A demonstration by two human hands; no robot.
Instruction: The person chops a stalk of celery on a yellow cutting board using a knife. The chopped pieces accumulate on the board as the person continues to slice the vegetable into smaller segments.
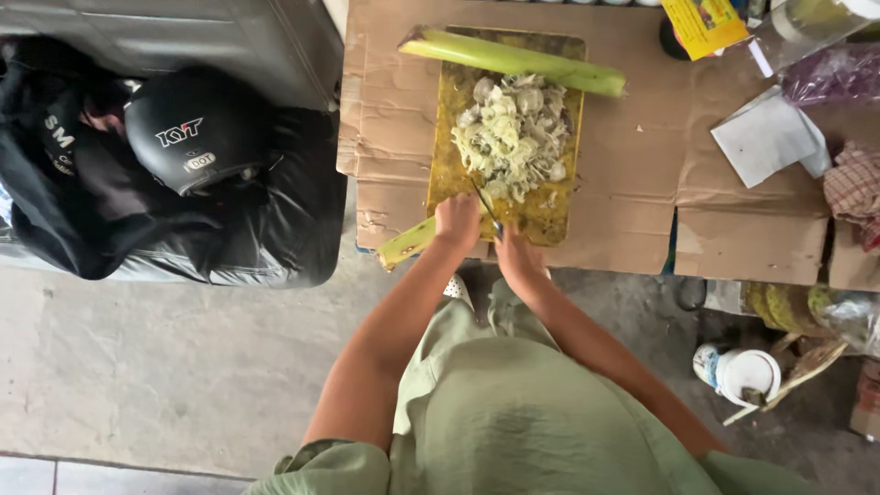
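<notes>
I am cutting a green stalk on my yellow board.

A black helmet (pixel 195 128) sits far off on the left. My left hand (pixel 457 221) is wrapped around the pale green stalk (pixel 410 243), which sticks out over the near edge of the cutting board (pixel 446 170). It looks stiff and maybe wet, so I'd hold it close to the cut. My right hand (pixel 515 254) is closed around a knife (pixel 485 207) (thin and dark). The soft heap of cut pieces (pixel 513 135) lies mid-board, with another long stalk (pixel 513 60) across the far end.

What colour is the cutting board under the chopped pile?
Yellow, stained darker in patches. The cutting board shows best in the head view.
</notes>
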